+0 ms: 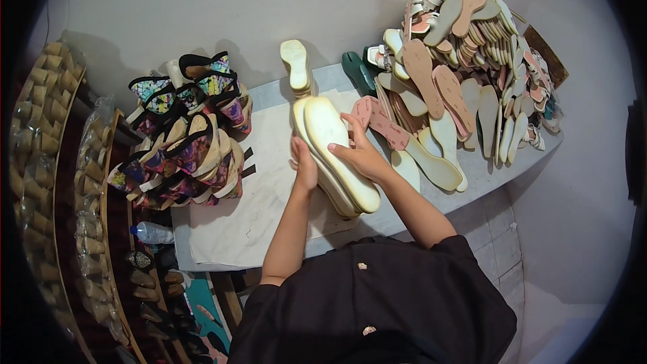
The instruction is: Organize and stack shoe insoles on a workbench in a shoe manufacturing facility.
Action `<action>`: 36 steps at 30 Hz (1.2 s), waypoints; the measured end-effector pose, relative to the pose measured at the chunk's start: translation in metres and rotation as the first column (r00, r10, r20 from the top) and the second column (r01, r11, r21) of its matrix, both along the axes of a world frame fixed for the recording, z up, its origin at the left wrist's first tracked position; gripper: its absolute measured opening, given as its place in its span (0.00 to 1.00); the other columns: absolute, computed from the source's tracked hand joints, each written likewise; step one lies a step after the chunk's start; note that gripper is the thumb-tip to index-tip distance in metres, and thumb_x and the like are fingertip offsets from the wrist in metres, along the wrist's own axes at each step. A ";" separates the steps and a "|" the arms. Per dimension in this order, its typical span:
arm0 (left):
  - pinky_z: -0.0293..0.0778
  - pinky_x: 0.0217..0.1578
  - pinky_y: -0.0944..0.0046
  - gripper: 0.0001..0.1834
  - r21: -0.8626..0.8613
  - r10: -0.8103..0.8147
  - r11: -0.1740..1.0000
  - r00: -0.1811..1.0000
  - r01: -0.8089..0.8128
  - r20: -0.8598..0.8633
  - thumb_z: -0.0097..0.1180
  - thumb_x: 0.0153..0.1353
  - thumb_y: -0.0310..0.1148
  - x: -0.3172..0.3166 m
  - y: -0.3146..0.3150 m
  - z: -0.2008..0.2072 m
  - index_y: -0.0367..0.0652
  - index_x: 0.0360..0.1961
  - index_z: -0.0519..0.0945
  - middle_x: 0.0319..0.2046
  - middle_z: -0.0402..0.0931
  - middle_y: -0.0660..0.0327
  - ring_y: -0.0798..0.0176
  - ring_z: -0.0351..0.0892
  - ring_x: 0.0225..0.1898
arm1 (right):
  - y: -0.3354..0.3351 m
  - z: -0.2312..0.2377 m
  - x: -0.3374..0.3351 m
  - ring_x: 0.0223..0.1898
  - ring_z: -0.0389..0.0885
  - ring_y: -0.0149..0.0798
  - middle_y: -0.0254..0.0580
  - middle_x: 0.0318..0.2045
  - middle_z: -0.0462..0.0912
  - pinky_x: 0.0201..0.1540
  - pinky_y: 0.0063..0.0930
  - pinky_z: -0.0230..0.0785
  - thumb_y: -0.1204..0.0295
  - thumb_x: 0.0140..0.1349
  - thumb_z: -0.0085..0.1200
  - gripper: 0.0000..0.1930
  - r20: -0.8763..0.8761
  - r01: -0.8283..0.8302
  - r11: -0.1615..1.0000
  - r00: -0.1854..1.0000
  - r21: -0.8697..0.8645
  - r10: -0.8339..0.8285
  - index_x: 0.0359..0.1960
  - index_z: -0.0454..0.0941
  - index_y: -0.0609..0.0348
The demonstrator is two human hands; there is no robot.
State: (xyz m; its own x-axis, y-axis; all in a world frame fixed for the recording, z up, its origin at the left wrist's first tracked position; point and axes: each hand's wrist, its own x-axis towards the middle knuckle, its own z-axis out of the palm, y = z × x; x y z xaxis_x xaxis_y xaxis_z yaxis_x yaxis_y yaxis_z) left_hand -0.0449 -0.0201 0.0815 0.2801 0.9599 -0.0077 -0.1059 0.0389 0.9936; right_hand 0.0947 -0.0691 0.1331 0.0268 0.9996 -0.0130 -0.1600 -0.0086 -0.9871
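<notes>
A thick stack of cream shoe soles [337, 148] with yellowish edges is between my two hands, slanting over the middle of the table. My left hand [305, 165] presses against the stack's left side, its fingertips partly hidden. Around the upper right side of the top sole is my right hand [364, 156], thumb on its face and fingers at its edge. Just beyond stands another pile of cream soles [294, 61], partly covered by the stack I hold. Pink printed insoles [381, 123] lie to the right of my right hand.
Loose insoles and soles [465, 81] are heaped at the right, with white sandals [421, 7] among them. Colourful patterned wedge shoes [192, 135] are piled at the left. Racks of wedge heels [47, 141] and a plastic bottle [151, 232] stand beside the table [236, 229].
</notes>
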 end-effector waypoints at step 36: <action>0.39 0.64 0.57 0.36 -0.106 0.072 0.992 0.996 -0.067 0.051 0.34 0.66 0.52 -0.026 -0.011 -0.102 0.40 0.66 0.45 0.65 0.44 0.50 0.54 0.41 0.67 | -0.006 -0.036 -0.031 0.55 0.67 0.56 0.59 0.53 0.66 0.51 0.58 0.58 0.52 0.31 0.68 0.58 0.826 0.159 0.973 0.562 -0.167 0.050 0.64 0.48 0.62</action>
State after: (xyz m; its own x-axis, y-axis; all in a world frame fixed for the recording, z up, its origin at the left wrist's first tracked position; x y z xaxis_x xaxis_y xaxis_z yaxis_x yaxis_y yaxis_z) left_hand -0.0705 -0.0312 -0.0201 0.2154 0.9719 -0.0949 -0.1664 0.1323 0.9771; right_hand 0.0634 -0.0747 0.0968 0.1841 0.9712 -0.1515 0.7101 -0.2380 -0.6626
